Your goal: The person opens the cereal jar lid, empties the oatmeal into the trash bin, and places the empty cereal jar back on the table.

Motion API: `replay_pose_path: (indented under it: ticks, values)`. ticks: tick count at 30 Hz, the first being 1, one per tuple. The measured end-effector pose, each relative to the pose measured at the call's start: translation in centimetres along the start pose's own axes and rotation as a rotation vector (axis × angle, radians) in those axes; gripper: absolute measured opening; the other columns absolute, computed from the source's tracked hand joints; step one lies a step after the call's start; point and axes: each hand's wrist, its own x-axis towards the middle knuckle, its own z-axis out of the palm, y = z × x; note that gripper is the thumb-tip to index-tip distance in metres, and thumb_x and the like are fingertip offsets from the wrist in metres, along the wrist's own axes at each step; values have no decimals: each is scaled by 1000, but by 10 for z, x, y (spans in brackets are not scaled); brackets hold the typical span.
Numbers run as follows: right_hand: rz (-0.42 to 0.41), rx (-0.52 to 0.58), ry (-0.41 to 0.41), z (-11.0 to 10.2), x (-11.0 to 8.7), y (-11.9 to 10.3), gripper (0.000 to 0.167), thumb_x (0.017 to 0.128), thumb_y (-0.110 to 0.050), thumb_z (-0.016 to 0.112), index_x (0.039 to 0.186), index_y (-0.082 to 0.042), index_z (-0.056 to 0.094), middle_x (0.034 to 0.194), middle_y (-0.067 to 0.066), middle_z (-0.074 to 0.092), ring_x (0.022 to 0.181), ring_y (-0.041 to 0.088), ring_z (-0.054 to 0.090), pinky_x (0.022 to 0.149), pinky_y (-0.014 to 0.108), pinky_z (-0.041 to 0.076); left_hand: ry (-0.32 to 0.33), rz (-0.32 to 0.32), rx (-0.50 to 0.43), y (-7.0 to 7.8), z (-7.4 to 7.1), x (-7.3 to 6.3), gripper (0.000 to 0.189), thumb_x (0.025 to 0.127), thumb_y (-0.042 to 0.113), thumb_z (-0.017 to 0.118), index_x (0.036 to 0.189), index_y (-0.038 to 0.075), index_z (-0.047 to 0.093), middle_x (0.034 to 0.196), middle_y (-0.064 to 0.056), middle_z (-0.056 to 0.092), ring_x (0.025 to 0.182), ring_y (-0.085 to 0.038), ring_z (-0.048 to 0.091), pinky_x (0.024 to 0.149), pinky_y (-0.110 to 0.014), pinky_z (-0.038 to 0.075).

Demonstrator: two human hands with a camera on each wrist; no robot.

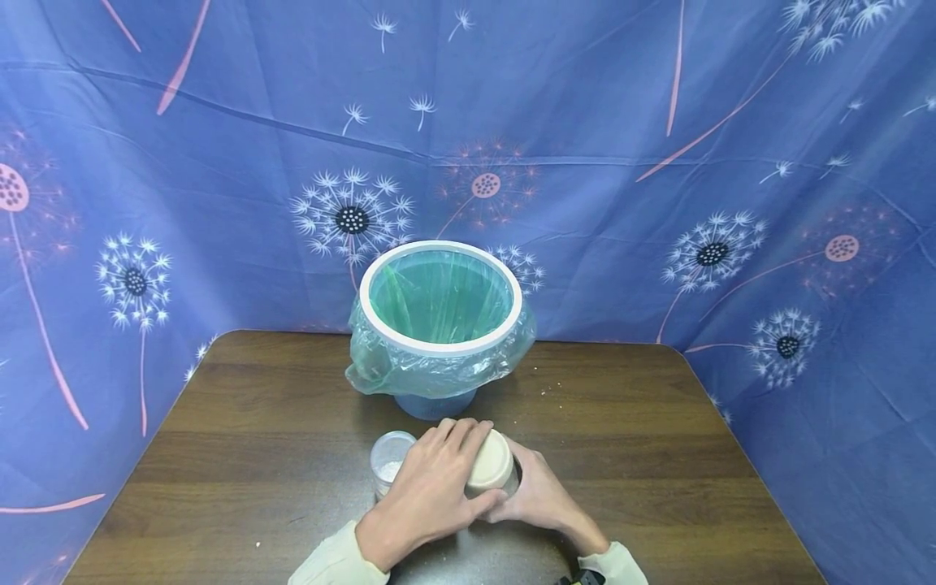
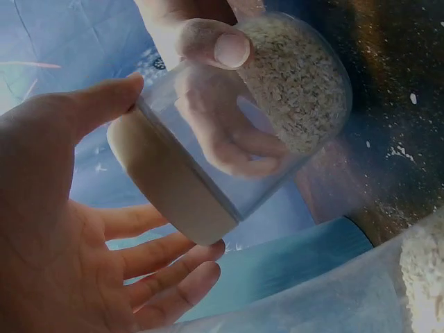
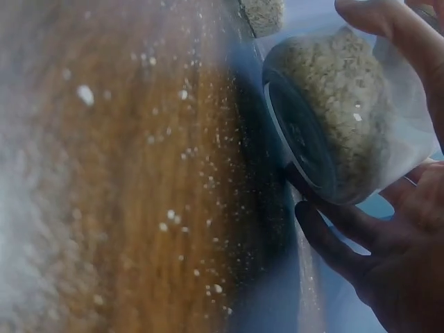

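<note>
A clear jar (image 2: 298, 83) with a cream lid (image 1: 491, 465) is held between both hands over the table. Pale, rice-like grains fill its bottom part, as the left wrist view shows. My left hand (image 1: 430, 491) holds the lid, with the thumb on one side of the rim and the fingers on the other. Around the jar's clear body, my right hand (image 1: 537, 491) keeps a grip. Next to the left hand stands a second clear container (image 1: 392, 451) with white grains in it, partly hidden by that hand.
Behind the hands stands a blue bin (image 1: 436, 405) with a white rim ring (image 1: 441, 349) and a green plastic liner (image 1: 431, 375). Loose grains (image 3: 170, 216) lie scattered on the brown wooden table (image 1: 643, 439). A blue dandelion-print cloth (image 1: 585, 211) hangs around the table.
</note>
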Motion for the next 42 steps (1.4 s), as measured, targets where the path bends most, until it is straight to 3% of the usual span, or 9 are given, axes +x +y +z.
replay_pose_path:
  ticks: [10,15,26,35,39,42]
  values:
    - [-23,110,15,-6,-5,-9,94,63,-19,101,145,-18,56,120,-1,70,107,14,67,96,37,55,-37,-58,-130,4,-9,4,84,85,63,79,150,14,58,134,-1,65,118,-20,61,91,-37,56]
    - [-54,106,19,-11,-5,-14,95,64,-16,99,147,-18,54,122,-1,70,108,15,67,96,37,55,-16,-55,-165,5,-13,6,84,85,63,80,151,16,57,136,0,64,118,-19,59,88,-37,56]
    - [-47,113,5,-26,-5,-33,94,67,-17,98,149,-21,52,123,-2,69,108,17,68,95,37,56,-2,-12,-235,2,-21,13,83,89,69,72,156,22,53,141,1,59,123,-16,60,95,-38,55]
    - [-111,93,-15,-33,-2,-45,92,68,-19,99,148,-21,53,121,-1,71,104,15,69,90,36,57,71,108,-288,1,-27,20,71,96,68,66,152,27,55,144,7,58,129,-12,58,101,-36,54]
    - [-129,109,-25,-35,-1,-51,89,69,-19,99,146,-20,55,118,-1,71,101,15,70,87,35,58,76,129,-354,1,-29,23,65,95,63,69,148,28,59,146,10,57,131,-10,57,103,-34,52]
    - [-144,111,-27,-35,0,-54,86,69,-20,99,144,-20,56,117,-1,71,100,14,70,86,35,59,59,111,-461,2,-30,23,60,94,58,73,145,28,60,145,12,57,129,-8,57,100,-33,53]
